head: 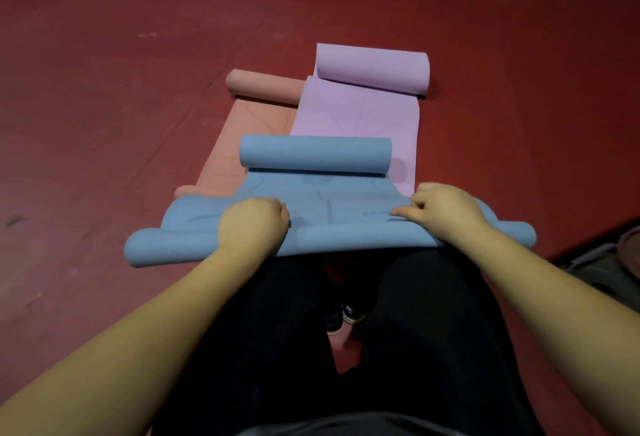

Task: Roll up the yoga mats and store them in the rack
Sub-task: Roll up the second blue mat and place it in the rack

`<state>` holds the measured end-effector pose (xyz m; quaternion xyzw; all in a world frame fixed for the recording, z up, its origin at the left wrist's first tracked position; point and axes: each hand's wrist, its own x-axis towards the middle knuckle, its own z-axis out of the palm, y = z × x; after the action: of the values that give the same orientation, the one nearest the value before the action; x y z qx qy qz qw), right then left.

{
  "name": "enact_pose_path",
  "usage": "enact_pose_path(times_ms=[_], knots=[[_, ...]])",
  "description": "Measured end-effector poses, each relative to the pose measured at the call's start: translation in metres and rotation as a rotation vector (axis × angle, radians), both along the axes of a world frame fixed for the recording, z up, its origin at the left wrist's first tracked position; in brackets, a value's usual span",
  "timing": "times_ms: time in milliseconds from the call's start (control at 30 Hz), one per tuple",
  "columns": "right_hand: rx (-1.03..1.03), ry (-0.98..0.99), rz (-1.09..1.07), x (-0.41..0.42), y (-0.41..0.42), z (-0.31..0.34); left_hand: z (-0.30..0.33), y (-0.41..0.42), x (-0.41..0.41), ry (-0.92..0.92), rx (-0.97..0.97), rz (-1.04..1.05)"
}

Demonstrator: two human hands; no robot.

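I'm watching both hands, left hand (254, 219) and right hand (446, 208), fingers curled gripping the blue yoga mat's (322, 200) near roll (rack unseen); next: rolling forward evenly.

Nearest mat (322, 200) overlaps two mats behind: one left (249, 117), one right (363, 113).

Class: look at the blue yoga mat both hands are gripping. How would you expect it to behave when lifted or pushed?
The blue mat is probably floppy: its near edge sags and curls between the left hand and right hand. Its far end sits coiled, so it likely springs back into a roll. Pushed, that coil would probably roll across the red floor.
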<state>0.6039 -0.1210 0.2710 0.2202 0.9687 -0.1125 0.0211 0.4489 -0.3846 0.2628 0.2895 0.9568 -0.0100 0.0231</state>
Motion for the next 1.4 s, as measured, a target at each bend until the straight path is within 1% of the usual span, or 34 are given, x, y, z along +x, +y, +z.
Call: enact_pose_path(times_ms=[67, 100, 167, 200, 267, 333, 467, 567, 633, 700, 800, 833, 900, 967, 1033, 1100, 1167, 1233, 1267, 1333, 1400], knots=[[0.085, -0.037, 0.023, 0.001, -0.001, 0.001, 0.003, 0.003, -0.001, 0.010, -0.084, -0.033], [0.130, -0.006, 0.042, 0.004, -0.003, 0.001, 0.002, 0.004, -0.001, 0.036, -0.109, -0.050], [0.244, 0.170, 0.126, 0.015, -0.010, -0.003, 0.001, 0.003, -0.003, 0.075, -0.135, -0.064], [0.301, 0.256, 0.145, 0.021, -0.015, -0.004, 0.000, 0.002, -0.005, 0.051, -0.167, -0.073], [0.364, 0.307, 0.130, 0.032, -0.027, -0.010, -0.005, 0.000, -0.011, -0.050, -0.211, -0.063], [0.412, 0.313, 0.111, 0.040, -0.039, -0.016, -0.005, 0.000, -0.015, -0.129, -0.199, -0.021], [0.434, 0.330, 0.049, 0.046, -0.047, -0.027, 0.002, 0.004, -0.010, -0.096, -0.101, -0.010], [0.387, 0.265, -0.018, 0.033, -0.042, -0.024, 0.005, 0.001, -0.004, -0.059, 0.056, 0.028], [0.347, 0.170, -0.069, 0.022, -0.037, -0.016, 0.008, 0.001, 0.002, -0.033, 0.104, 0.043], [0.275, 0.082, -0.122, 0.014, -0.029, -0.011, 0.008, 0.000, 0.008, 0.044, 0.131, 0.000], [0.137, -0.058, -0.189, 0.001, -0.018, -0.002, 0.000, -0.013, 0.015, 0.198, 0.297, -0.125], [0.106, -0.115, -0.191, -0.004, -0.015, 0.001, -0.007, -0.018, 0.017, 0.213, 0.331, -0.153], [0.048, -0.234, -0.147, -0.013, -0.009, 0.006, -0.017, -0.023, 0.022, 0.217, 0.283, -0.175], [-0.017, -0.339, -0.099, -0.020, -0.005, 0.013, -0.022, -0.023, 0.023, 0.235, 0.235, -0.152], [-0.086, -0.382, -0.072, -0.027, -0.001, 0.017, -0.019, -0.017, 0.012, 0.196, 0.243, -0.111], [-0.094, -0.338, -0.061, -0.030, 0.001, 0.013, -0.012, -0.011, 0.000, 0.138, 0.217, -0.110], [-0.004, -0.183, -0.062, -0.028, -0.001, 0.005, -0.003, -0.005, -0.009, 0.084, 0.138, -0.109], [0.143, -0.023, -0.079, -0.021, -0.008, -0.002, -0.002, 0.004, -0.022, -0.046, 0.101, -0.053], [0.200, 0.043, -0.081, -0.016, -0.010, -0.003, -0.002, 0.009, -0.028, -0.145, 0.054, -0.032], [0.230, 0.132, -0.076, -0.006, -0.013, -0.006, 0.000, 0.014, -0.038, -0.277, -0.002, -0.041], [0.236, 0.163, -0.053, 0.003, -0.013, -0.011, -0.001, 0.016, -0.046, -0.346, -0.012, -0.058]])
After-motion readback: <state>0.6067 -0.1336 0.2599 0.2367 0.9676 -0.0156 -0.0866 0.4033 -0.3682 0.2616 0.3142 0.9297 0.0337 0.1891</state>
